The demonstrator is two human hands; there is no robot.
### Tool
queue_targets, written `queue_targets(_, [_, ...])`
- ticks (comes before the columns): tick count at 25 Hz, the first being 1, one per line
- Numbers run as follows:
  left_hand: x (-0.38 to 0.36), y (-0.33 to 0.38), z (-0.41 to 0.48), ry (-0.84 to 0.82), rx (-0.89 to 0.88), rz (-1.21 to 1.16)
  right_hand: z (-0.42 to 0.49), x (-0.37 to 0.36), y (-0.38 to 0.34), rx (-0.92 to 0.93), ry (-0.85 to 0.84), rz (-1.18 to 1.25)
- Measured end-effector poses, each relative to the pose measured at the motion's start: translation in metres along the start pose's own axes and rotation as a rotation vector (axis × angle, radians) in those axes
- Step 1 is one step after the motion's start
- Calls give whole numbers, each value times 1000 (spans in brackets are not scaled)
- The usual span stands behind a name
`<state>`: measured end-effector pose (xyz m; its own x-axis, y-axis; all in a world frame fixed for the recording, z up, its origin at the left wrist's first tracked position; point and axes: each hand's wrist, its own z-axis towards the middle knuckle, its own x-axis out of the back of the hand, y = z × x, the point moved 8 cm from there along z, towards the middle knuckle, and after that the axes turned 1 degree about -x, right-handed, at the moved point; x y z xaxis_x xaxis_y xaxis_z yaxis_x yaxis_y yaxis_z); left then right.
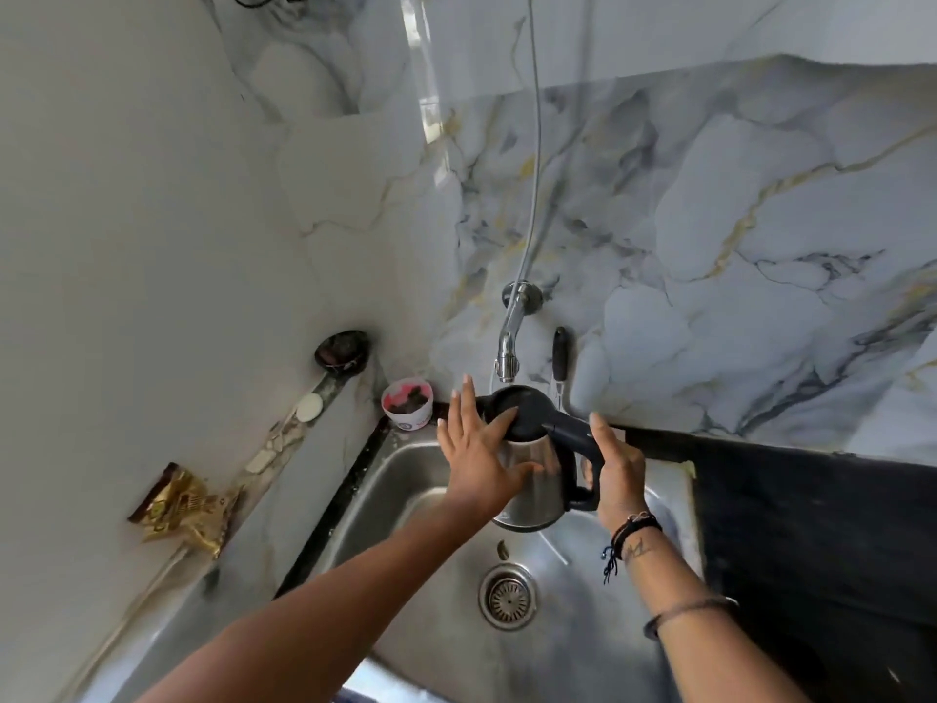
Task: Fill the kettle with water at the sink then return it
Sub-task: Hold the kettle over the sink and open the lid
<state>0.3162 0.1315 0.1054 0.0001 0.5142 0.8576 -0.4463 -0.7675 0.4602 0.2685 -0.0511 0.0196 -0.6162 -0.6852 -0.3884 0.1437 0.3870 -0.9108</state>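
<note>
A steel kettle (532,492) with a black lid and black handle hangs over the steel sink (405,479), right under the chrome tap (508,355) on the marble wall. My right hand (616,469) is closed around the kettle's handle. My left hand (479,443) lies flat against the kettle's left side, fingers spread up to the lid's edge. I cannot tell whether water is running. The lid looks down over the opening.
A drain strainer (508,596) sits in the sink's middle. A pink cup (408,403) stands at the sink's back left corner. A gold wrapper (180,504) and a dark round dish (340,350) rest on the left ledge. Black counter (811,525) lies to the right.
</note>
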Motion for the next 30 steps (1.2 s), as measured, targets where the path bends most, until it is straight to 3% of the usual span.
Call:
queue_targets(3, [0,-6,14,-41,-35,83,12,-4,14,2,25,-27])
queue_targets(9, [6,21,39,-68,-302,578,27,-8,63,-111,71,60])
queue_targets(13, [-13,48,32,-89,-455,696,31,-10,88,-174,60,200])
queue_targets(16, [-46,66,27,-181,-564,876,34,-14,95,-145,30,149])
queue_targets(20, [-79,70,20,-284,-554,820,49,-10,93,-117,33,-19])
queue_targets(23, [-69,86,12,-146,-703,607,54,-9,86,-86,27,8])
queue_targets(25, [-42,70,23,46,-497,433,54,-8,84,-98,11,64])
queue_targets(27, [-18,30,33,168,-135,281,56,-5,88,-148,13,143])
queue_targets(29, [-17,-11,38,78,160,142,60,-3,89,-159,28,165])
queue_targets(30, [-21,-22,39,25,222,86,61,-4,90,-160,27,170])
